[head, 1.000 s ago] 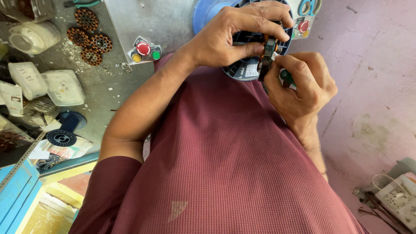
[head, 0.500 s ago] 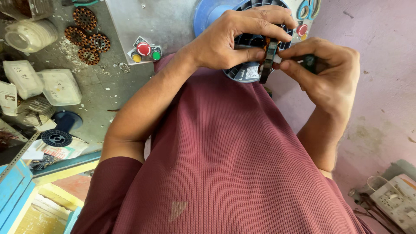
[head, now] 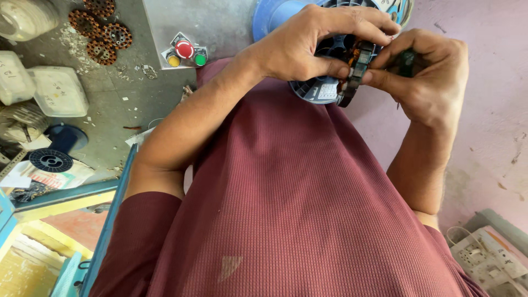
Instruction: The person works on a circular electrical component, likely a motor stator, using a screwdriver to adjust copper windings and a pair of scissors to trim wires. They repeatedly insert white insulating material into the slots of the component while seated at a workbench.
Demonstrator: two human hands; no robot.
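In the upper middle of the frame, a blue spool [head: 308,91] sits behind both hands, partly hidden by them. The left hand [head: 308,44] comes in from the lower left and lies over the top of the spool; its fingers are curled and its thumb [head: 330,69] presses on a small dark part with copper wire [head: 357,58]. The right hand [head: 432,77] comes from the lower right and stands just to the right of this part. Its fingers are clenched around something dark green [head: 406,59], and its thumb [head: 379,77] touches the part from the right side. So the part lies between the two thumbs, and both hands grasp it. Its long axis runs almost up and down in the frame, a little tilted, with the lower end near the spool's label. Both hands are equally near to it.

At the left, three small push buttons [head: 186,53] and some rusty round pieces [head: 102,27] lie on the grey bench [head: 220,22].
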